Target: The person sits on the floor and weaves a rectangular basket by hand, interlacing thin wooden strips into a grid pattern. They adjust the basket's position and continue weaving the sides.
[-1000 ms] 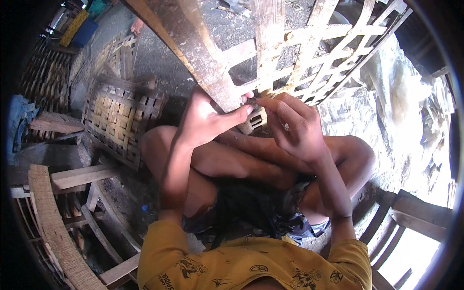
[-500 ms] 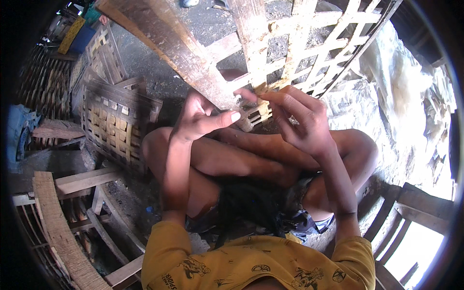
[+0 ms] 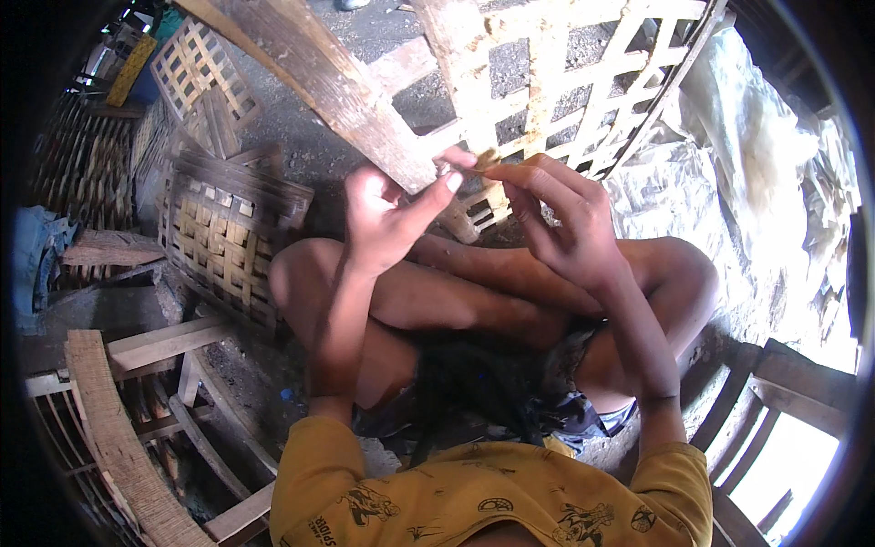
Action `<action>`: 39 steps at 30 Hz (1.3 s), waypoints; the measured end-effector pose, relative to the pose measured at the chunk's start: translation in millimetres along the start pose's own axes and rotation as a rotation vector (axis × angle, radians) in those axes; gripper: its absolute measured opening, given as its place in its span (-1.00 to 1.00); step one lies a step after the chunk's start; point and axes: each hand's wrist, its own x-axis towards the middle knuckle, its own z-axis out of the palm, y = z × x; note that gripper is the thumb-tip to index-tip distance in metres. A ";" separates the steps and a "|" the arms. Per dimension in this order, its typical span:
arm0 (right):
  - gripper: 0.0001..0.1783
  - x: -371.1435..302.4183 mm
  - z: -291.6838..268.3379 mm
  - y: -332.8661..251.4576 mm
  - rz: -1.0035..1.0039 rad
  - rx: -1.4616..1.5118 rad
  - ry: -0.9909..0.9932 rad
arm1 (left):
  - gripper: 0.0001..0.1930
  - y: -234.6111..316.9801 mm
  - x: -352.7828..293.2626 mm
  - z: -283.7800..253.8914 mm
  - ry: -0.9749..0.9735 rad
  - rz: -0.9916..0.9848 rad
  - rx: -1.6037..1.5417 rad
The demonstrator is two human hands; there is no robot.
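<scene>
Two hands (image 3: 483,214), one bamboo strip (image 3: 492,162), one lattice panel (image 3: 565,82)

Dark dirt floor (image 3: 301,155), woven baskets (image 3: 219,242) at left, wooden frames (image 3: 137,346) near left, bright sunlight at right.

Both hands, left (image 3: 383,214) and right (image 3: 565,228), are meeting before the lattice panel (image 3: 565,91); a basket (image 3: 223,242) is lying to their left.
</scene>
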 end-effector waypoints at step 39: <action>-0.64 -7.2 26.4 11.5 0.022 0.086 0.136 | -0.65 -24.3 -2.2 -15.3 -0.068 0.147 -0.078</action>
